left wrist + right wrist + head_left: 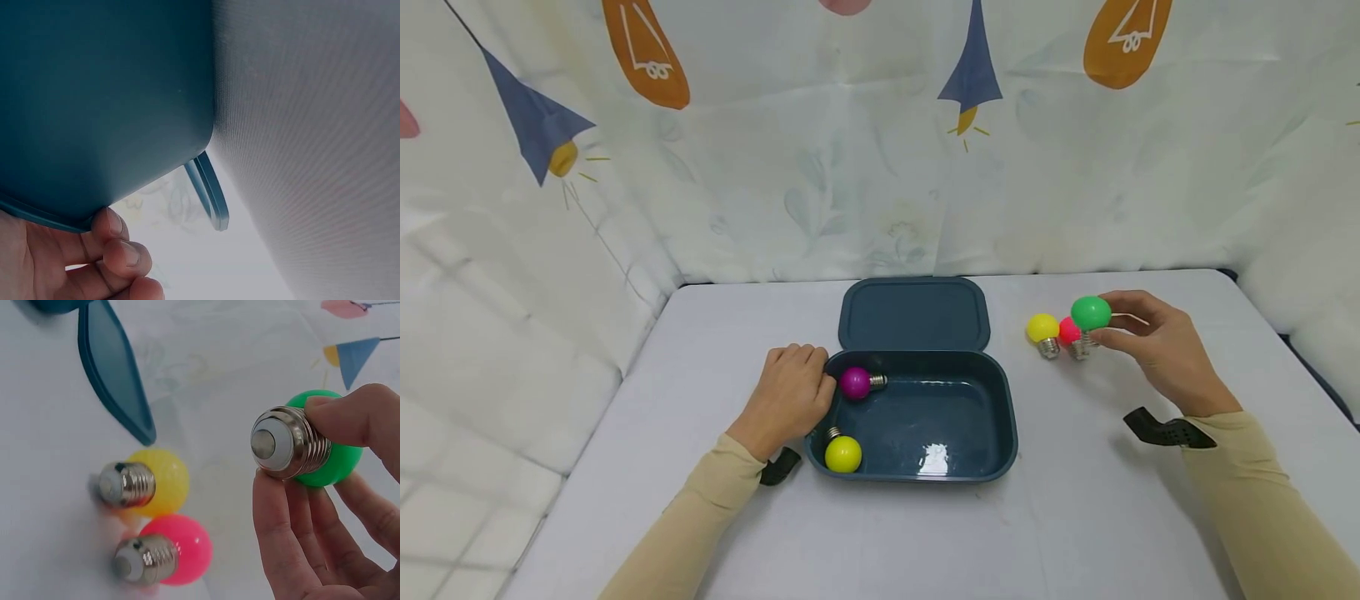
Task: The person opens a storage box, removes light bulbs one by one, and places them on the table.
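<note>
Between the thumb and fingers of my right hand is a green light bulb, held above the table. In the right wrist view its metal screw base points toward the camera. Just left of it, a yellow bulb and a pink bulb lie side by side on the table. My left hand grips the upper left corner of a dark blue box, fingers bent over its rim. Inside the box, a purple bulb and another yellow bulb lie along the left side.
The box's dark blue lid lies flat on the table behind the box. A white cloth covers the table. Printed fabric curtains hang behind the table and at its sides.
</note>
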A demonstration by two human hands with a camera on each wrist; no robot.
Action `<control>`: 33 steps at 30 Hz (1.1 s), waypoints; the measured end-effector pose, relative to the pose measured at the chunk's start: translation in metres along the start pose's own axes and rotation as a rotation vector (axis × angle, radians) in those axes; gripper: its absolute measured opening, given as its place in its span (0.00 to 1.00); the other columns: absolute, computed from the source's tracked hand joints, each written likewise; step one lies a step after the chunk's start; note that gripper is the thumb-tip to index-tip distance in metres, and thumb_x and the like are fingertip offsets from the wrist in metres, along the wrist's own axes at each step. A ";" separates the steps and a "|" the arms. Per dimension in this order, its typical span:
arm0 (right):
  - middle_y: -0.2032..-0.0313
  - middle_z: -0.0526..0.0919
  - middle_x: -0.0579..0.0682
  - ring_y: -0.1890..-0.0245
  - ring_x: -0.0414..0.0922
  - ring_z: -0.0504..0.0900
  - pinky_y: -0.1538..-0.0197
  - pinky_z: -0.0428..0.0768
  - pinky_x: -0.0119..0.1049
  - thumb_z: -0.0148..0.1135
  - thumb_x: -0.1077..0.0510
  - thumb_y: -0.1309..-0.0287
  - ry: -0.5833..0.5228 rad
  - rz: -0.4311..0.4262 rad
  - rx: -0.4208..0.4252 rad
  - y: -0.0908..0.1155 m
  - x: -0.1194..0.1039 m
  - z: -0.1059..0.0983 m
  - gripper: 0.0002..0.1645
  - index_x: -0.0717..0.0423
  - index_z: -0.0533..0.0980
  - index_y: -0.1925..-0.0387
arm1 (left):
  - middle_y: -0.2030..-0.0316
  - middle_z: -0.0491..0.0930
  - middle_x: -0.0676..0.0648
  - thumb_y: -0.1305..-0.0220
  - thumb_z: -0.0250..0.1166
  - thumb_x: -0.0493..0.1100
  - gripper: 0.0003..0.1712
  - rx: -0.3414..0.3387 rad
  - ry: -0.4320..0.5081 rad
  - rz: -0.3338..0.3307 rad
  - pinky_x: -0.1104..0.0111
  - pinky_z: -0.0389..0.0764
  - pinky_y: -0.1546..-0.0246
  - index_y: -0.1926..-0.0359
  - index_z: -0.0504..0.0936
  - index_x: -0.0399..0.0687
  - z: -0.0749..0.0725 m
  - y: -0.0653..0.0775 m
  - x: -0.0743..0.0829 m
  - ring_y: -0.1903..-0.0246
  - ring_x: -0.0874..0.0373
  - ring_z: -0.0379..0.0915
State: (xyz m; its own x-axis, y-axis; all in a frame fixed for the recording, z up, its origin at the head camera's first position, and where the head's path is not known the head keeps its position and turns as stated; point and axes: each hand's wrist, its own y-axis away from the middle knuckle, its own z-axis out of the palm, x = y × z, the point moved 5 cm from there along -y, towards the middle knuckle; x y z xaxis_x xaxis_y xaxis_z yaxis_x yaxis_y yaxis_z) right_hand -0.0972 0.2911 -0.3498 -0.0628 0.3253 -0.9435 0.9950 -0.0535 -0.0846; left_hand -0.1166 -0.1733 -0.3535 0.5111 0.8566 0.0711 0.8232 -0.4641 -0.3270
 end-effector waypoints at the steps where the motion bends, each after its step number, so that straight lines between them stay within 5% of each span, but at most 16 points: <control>1: 0.45 0.83 0.32 0.49 0.28 0.85 0.49 0.79 0.19 0.72 0.60 0.38 -0.001 0.004 0.003 -0.001 0.002 -0.001 0.31 0.54 0.74 0.35 | 0.75 0.72 0.46 0.33 0.54 0.40 0.09 0.000 0.000 0.001 0.53 0.71 0.53 0.65 0.77 0.38 0.000 0.000 0.000 0.67 0.49 0.69; 17: 0.46 0.76 0.28 0.51 0.19 0.80 0.51 0.73 0.16 0.67 0.43 0.35 0.216 0.118 0.058 -0.003 0.031 -0.018 0.33 0.45 0.71 0.33 | 0.76 0.70 0.46 0.32 0.54 0.39 0.09 0.003 0.011 0.003 0.53 0.71 0.53 0.66 0.77 0.39 0.001 0.000 -0.001 0.68 0.50 0.68; 28: 0.47 0.73 0.26 0.50 0.21 0.75 0.44 0.71 0.36 0.65 0.36 0.36 0.287 0.190 0.054 -0.006 0.047 -0.023 0.38 0.44 0.68 0.31 | 0.76 0.70 0.47 0.32 0.54 0.39 0.09 0.007 0.020 0.002 0.53 0.71 0.52 0.65 0.77 0.39 0.000 0.001 -0.001 0.69 0.50 0.67; 33: 0.48 0.72 0.25 0.50 0.23 0.73 0.49 0.74 0.27 0.66 0.37 0.35 0.306 0.196 0.057 -0.008 0.054 -0.025 0.38 0.46 0.67 0.30 | 0.76 0.70 0.47 0.33 0.53 0.39 0.09 0.009 0.024 0.002 0.53 0.71 0.52 0.65 0.77 0.39 0.000 0.000 -0.001 0.69 0.50 0.67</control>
State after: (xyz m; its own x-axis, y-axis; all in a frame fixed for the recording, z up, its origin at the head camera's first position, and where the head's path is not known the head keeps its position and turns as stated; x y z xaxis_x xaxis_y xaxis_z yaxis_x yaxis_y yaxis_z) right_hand -0.1062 0.3324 -0.3922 0.1631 0.5704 -0.8050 0.9793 -0.1925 0.0620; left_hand -0.1171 -0.1741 -0.3534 0.5185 0.8500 0.0934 0.8201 -0.4634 -0.3358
